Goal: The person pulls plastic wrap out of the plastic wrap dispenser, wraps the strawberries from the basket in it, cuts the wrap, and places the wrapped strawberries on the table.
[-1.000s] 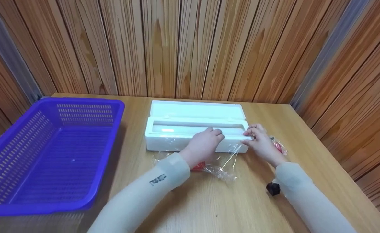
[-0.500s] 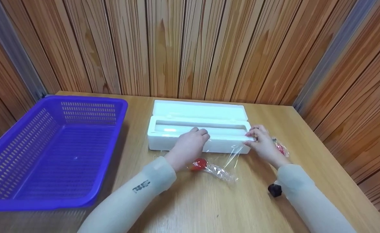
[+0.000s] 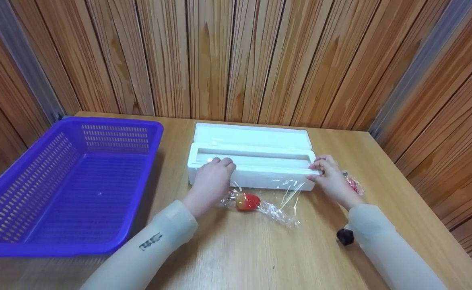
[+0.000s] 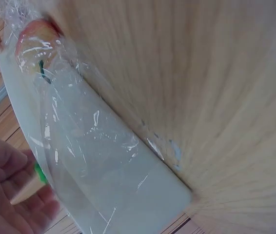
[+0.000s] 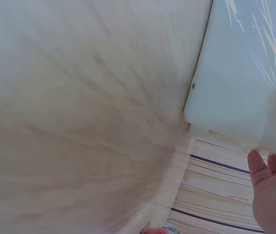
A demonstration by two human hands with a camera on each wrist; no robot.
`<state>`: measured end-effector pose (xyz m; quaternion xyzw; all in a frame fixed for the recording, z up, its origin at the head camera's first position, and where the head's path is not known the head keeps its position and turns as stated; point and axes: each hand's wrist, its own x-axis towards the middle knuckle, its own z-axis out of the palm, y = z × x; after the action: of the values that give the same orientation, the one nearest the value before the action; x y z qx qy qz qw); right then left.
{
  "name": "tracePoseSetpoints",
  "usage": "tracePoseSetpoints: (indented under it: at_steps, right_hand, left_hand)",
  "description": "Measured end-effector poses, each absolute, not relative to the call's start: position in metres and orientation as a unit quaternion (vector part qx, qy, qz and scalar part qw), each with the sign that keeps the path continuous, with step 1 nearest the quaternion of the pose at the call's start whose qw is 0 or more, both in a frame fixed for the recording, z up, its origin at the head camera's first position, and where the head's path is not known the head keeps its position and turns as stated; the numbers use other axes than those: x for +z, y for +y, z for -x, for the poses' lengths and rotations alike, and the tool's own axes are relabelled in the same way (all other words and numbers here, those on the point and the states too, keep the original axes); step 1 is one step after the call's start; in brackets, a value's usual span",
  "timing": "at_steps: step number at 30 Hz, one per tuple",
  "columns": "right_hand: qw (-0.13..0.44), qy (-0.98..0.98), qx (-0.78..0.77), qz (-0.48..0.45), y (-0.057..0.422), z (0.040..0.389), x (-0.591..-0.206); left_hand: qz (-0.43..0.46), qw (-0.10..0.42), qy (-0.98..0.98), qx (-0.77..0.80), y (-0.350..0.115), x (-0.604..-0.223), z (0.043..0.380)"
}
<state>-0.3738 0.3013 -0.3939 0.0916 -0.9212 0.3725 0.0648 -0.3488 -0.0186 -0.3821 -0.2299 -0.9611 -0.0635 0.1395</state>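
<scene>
A white cling film dispenser [image 3: 256,177] lies on the table with its lid [image 3: 254,135] flipped back. Clear film [image 4: 96,126] drapes over its front. My left hand [image 3: 213,181] bends its fingers over the front rim, left of the middle; a small green slide cutter [image 4: 40,172] shows at its fingers in the left wrist view, partly hidden. With thumb and fingers my right hand [image 3: 330,179] grips the dispenser's right end. In front lies a red and yellow fruit [image 3: 248,201] with a green stem, covered by crumpled film.
A purple plastic basket [image 3: 99,193] stands on the left of the wooden table [image 3: 260,257]. Another film-wrapped red item [image 3: 353,184] lies beyond my right hand. A small dark object [image 3: 345,237] is beside the right cuff. Wood-panelled walls [image 3: 215,60] close off the back and sides.
My left hand has slid left along the dispenser's front rim, bringing the wrapped fruit into fuller view. The right hand keeps its grip at the right end. The head view has shifted slightly.
</scene>
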Motion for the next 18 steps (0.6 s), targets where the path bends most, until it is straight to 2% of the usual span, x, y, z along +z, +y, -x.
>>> tracePoseSetpoints:
  at_steps: [5, 18]
  right_hand:
    - [0.088, -0.921, 0.363, -0.107, 0.3019, 0.3741, -0.3971]
    - [0.047, -0.920, 0.379, -0.086, 0.3039, 0.3729, -0.3934]
  left_hand:
    - [0.213, 0.152, -0.964, -0.047, -0.0189, -0.3842, 0.3458]
    - [0.182, 0.174, -0.968, -0.015, -0.0254, -0.3889, 0.3452]
